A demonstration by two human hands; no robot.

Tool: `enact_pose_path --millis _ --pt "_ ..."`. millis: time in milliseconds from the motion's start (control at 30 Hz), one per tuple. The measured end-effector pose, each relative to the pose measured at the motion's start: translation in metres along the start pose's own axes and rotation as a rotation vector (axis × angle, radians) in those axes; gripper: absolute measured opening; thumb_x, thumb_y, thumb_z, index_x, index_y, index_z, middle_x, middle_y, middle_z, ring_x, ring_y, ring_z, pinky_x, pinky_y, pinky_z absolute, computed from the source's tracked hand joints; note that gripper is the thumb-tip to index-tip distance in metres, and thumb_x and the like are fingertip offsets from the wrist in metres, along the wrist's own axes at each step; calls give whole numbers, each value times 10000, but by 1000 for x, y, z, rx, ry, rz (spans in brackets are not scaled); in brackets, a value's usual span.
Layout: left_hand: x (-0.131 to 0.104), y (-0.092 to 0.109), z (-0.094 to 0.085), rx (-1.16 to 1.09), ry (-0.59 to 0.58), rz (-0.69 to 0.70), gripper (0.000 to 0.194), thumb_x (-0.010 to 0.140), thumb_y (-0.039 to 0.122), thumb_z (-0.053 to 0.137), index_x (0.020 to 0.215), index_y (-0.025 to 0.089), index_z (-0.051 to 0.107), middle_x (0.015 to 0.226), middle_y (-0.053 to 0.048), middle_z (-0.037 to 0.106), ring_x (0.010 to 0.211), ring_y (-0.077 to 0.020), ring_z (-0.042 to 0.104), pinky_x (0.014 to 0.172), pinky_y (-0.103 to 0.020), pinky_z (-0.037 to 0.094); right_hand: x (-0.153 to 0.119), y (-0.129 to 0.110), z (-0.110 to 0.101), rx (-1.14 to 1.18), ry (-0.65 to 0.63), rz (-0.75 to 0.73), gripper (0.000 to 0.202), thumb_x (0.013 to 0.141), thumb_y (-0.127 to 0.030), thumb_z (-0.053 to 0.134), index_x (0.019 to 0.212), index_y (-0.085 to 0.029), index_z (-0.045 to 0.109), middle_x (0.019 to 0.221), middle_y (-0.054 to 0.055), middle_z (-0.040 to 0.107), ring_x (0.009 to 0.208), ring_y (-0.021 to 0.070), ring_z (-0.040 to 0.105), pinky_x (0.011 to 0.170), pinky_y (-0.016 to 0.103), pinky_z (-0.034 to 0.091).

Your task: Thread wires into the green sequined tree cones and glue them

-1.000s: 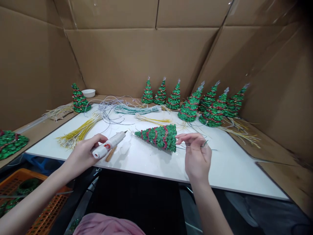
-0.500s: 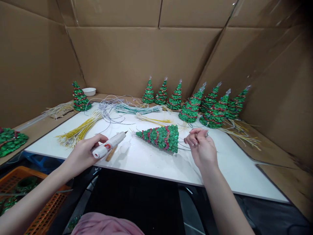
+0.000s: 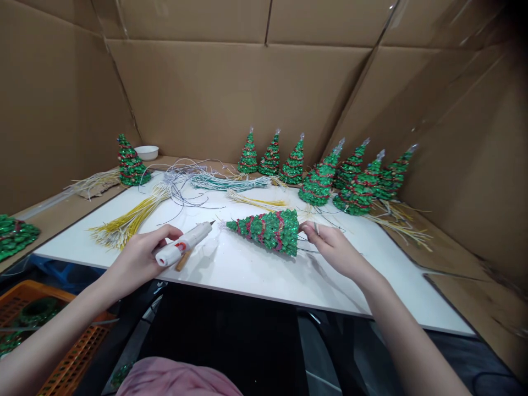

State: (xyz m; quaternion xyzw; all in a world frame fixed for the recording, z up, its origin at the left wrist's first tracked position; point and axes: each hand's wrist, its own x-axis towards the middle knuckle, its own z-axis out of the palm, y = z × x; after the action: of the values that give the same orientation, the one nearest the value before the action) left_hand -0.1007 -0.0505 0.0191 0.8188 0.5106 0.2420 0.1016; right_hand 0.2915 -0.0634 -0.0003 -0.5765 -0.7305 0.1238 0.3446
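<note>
A white glue gun (image 3: 183,246) is gripped in my left hand (image 3: 144,250), its dark nozzle pointing toward the tip of a decorative Christmas tree (image 3: 266,232). This green, glittery tree with red garlands lies on its side, with a clear topper (image 3: 223,224) at its left end. At the wide base, my right hand (image 3: 328,242) has its fingers closed against the rim, some fingertips hidden by it. Thin dark wires trail out of the base under that hand. A light-brown stick (image 3: 184,259) lies below the glue gun.
Several upright trees (image 3: 317,176) line the back and right of the white tabletop (image 3: 247,280). One more tree (image 3: 131,162) stands at back left beside a white bowl (image 3: 147,152). Yellow wire bundles (image 3: 132,218) and green wires (image 3: 231,182) lie around. An orange basket (image 3: 78,357) sits lower left.
My right hand has moved left and turned, going from loosely curled beside the tree to gripping its base. My left hand keeps the glue gun in nearly the same place.
</note>
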Motion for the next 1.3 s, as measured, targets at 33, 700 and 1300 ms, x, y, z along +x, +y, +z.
enact_pose_path --millis 33,700,1300 --pt "0 1 0 0 -8 -2 341 830 482 504 935 186 638 697 -2 669 564 -136 591 560 -210 420 0 0 0 -56 -18 -24 501 948 -588 368 657 -225 552 582 8 573 549 179 507 546 295 376" --pt "10 -1 0 -80 2 25 306 837 469 591 920 178 640 769 3 674 654 -138 585 612 -211 409 -4 4 0 -80 74 -32 120 819 -298 572 757 -211 627 703 41 677 663 212 617 615 335 451" --pt "15 7 -3 -167 32 31 310 837 493 589 864 184 610 751 15 611 684 -142 546 652 -218 404 7 -11 46 1036 509 285 428 713 -617 714 691 -229 536 688 -18 554 640 154 540 607 301 466"
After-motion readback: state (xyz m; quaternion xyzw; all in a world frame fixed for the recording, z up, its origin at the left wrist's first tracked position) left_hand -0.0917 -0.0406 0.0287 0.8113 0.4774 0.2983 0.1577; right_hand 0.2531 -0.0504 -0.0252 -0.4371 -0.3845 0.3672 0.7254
